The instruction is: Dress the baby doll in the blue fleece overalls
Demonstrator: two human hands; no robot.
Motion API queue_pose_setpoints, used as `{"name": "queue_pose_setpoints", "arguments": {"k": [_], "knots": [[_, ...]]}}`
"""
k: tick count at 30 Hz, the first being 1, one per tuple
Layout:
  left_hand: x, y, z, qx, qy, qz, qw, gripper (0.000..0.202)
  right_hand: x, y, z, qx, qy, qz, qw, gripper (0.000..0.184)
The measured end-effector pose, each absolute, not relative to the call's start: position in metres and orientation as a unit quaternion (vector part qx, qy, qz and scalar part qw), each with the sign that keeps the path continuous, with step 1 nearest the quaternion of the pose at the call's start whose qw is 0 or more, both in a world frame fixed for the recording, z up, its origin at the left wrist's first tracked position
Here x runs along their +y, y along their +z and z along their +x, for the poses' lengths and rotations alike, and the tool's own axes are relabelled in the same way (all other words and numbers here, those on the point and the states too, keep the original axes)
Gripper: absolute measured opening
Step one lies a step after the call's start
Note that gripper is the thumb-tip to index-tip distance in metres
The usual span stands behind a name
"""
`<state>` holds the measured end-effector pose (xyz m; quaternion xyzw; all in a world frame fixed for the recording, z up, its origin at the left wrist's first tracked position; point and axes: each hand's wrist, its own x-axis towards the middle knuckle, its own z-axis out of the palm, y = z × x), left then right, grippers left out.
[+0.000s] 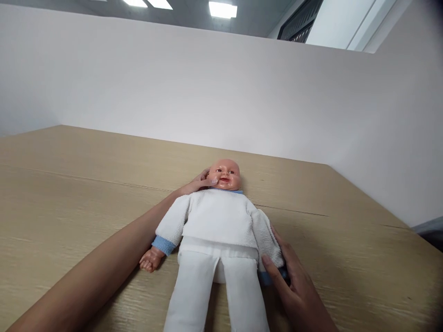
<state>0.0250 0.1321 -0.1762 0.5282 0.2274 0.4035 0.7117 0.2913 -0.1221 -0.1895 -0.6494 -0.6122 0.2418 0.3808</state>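
A baby doll (221, 216) lies on its back on the wooden table, its bald head toward the far wall. It wears a white fleece top with blue cuffs and collar, and its legs are plain white cloth. My left hand (201, 181) is at the side of the doll's head, thumb on the cheek and fingers curled behind, partly hidden. Around the doll's sleeve and blue cuff on the right side, my right hand (290, 276) is closed, thumb on top. The doll's hand on that side is hidden; its other hand (152, 259) rests by my left forearm.
The light wooden tabletop (104, 198) has a seam running across it. A pale wall or partition (194, 87) rises behind the table and along the right. Ceiling lights (223, 9) show above it. Something dark (432, 233) sits past the right edge.
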Motion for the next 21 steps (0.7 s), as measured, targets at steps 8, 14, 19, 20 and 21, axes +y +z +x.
{"name": "queue_pose_setpoints", "arguments": {"k": [8,14,19,20,21], "knots": [[0.1353,-0.1802,0.0268,0.226,0.391,0.531,0.717,0.086,-0.1225,-0.1845,0.2872,-0.609,0.254,-0.644,0.388,0.069],[0.139,-0.1819,0.0248,0.25,0.39,0.539,0.703,0.075,-0.1217,-0.1833,0.2846,-0.616,0.237,-0.638,0.397,0.067],[0.1415,-0.181,0.0238,0.255,0.371,0.559,0.697,0.079,-0.1209,-0.1871,0.2859,-0.621,0.226,-0.637,0.397,0.069],[0.1405,-0.1806,0.0242,0.26,0.372,0.561,0.693,0.078,-0.1201,-0.1887,0.2867,-0.623,0.223,-0.636,0.398,0.069],[0.139,-0.1799,0.0243,0.264,0.375,0.562,0.688,0.08,-0.1191,-0.1905,0.2874,-0.625,0.217,-0.635,0.399,0.069]]}}
